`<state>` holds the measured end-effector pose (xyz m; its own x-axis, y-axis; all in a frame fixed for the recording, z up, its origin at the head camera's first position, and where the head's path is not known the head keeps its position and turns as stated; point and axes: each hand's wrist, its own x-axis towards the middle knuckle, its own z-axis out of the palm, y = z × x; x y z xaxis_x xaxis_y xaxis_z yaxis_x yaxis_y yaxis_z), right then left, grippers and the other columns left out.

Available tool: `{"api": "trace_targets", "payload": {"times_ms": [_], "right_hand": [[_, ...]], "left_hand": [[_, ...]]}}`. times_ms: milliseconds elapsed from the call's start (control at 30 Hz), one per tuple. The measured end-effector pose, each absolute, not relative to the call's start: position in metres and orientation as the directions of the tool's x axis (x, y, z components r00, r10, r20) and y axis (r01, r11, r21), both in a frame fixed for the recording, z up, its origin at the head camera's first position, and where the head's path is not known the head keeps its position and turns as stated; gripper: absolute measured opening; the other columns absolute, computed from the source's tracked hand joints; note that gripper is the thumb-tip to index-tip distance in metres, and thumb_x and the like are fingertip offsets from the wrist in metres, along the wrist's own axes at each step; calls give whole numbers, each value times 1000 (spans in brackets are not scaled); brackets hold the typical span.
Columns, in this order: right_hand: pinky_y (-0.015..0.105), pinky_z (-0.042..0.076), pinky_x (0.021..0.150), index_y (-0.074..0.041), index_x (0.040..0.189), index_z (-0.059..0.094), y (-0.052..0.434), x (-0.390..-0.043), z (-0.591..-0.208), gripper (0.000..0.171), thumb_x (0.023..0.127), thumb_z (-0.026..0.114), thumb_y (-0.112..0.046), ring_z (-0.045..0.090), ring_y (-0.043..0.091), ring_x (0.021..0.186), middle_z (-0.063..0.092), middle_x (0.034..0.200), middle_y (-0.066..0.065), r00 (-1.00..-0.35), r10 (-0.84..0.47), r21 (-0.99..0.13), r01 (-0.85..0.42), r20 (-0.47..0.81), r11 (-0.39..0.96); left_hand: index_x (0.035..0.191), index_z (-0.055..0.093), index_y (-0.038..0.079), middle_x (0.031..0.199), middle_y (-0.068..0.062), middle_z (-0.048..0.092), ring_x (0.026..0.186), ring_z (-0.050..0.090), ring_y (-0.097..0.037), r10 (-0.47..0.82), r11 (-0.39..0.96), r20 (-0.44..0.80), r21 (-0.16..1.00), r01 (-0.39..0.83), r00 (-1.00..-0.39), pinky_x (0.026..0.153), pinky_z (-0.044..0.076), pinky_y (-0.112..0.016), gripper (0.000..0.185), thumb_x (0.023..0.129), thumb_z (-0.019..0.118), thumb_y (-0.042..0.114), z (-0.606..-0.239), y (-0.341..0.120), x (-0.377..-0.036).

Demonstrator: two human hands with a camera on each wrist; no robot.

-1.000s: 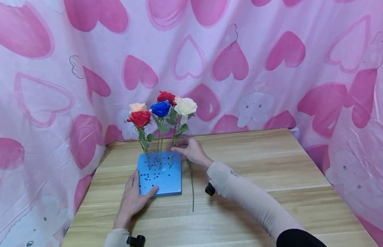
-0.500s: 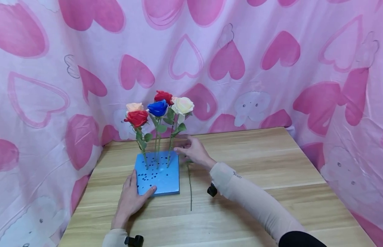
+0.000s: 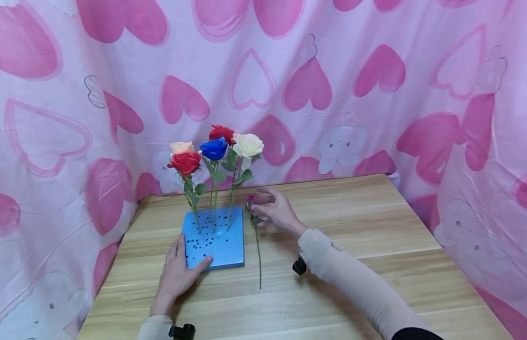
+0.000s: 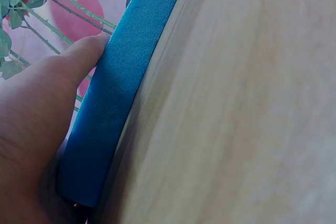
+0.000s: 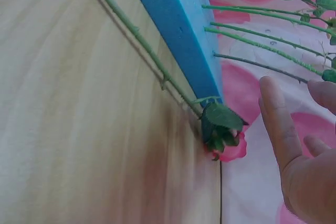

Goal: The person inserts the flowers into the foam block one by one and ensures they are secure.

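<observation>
A blue foam block (image 3: 220, 248) with several holes lies on the wooden table (image 3: 352, 226). Several roses stand in its far rows: red (image 3: 184, 162), peach (image 3: 181, 147), blue (image 3: 214, 148) and cream (image 3: 248, 144). My left hand (image 3: 178, 271) rests flat on the block's near left corner, thumb against its edge (image 4: 126, 77). A pink rose (image 3: 250, 200) lies on the table just right of the block, with its stem (image 3: 259, 257) pointing toward me. My right hand (image 3: 256, 204) hovers at the rose's head with straight fingers (image 5: 275, 119), a small gap from the bloom (image 5: 226, 137).
A pink curtain (image 3: 314, 85) printed with hearts hangs behind and on both sides of the table. Bare wood stretches to the right of my right arm. Black camera mounts sit at my wrists (image 3: 299, 266).
My right hand has drawn back from the standing stems to the right, uncovering the pink rose's head on the table. My left hand stays on the block.
</observation>
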<state>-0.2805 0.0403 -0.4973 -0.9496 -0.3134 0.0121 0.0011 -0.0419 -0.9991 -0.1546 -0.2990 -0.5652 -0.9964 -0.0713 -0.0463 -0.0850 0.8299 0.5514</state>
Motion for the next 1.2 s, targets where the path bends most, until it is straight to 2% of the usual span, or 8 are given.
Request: {"api": "trace_targets", "payload": {"times_ms": [133, 400, 600, 933, 1067, 1200], "right_hand": [[57, 70, 77, -17, 164, 52, 46, -279, -503, 70, 102, 83, -8, 78, 44, 115, 58, 154, 35, -952, -307, -999, 23, -10, -41], [48, 71, 76, -7, 166, 48, 55, -276, -512, 74, 101, 83, -8, 74, 54, 119, 56, 156, 35, -954, -296, -998, 53, -42, -29], [48, 71, 74, -3, 164, 49, 58, -274, -524, 74, 100, 85, -8, 74, 52, 118, 59, 154, 32, -960, -272, -997, 74, -73, 5], [47, 70, 68, 0, 163, 49, 55, -267, -540, 76, 99, 87, -11, 79, 35, 97, 60, 147, 29, -946, -281, -983, 128, -160, 131], [45, 71, 69, -1, 165, 47, 51, -262, -545, 76, 100, 86, -13, 76, 31, 96, 55, 149, 27, -932, -308, -976, 148, -192, 159], [43, 70, 69, 0, 165, 46, 45, -254, -549, 82, 96, 90, -11, 75, 30, 96, 53, 146, 26, -920, -327, -972, 168, -215, 166]], "left_hand": [[178, -6, 5, 182, -34, 6, 167, 13, -55, -82, 825, -66, 555, -105, -994, 133, 21, -71, 137, 94, 64, 87, -566, -299, -154], [178, -6, 4, 181, -35, 5, 167, 14, -56, -81, 826, -66, 554, -104, -995, 133, 20, -71, 137, 94, 63, 88, -564, -300, -157], [178, -7, 5, 181, -36, 6, 166, 14, -56, -73, 833, -57, 546, -92, -996, 133, 21, -71, 136, 94, 62, 88, -563, -300, -162], [178, -7, 5, 182, -35, 6, 167, 14, -55, -66, 830, -48, 552, -81, -997, 133, 21, -71, 136, 95, 63, 87, -563, -296, -166], [178, -6, 5, 182, -34, 6, 167, 14, -55, -68, 827, -46, 557, -82, -997, 133, 21, -71, 135, 95, 65, 85, -564, -296, -161], [177, -6, 3, 182, -35, 6, 167, 14, -55, -73, 831, -63, 548, -96, -995, 133, 20, -71, 136, 95, 65, 85, -564, -297, -156]]}}
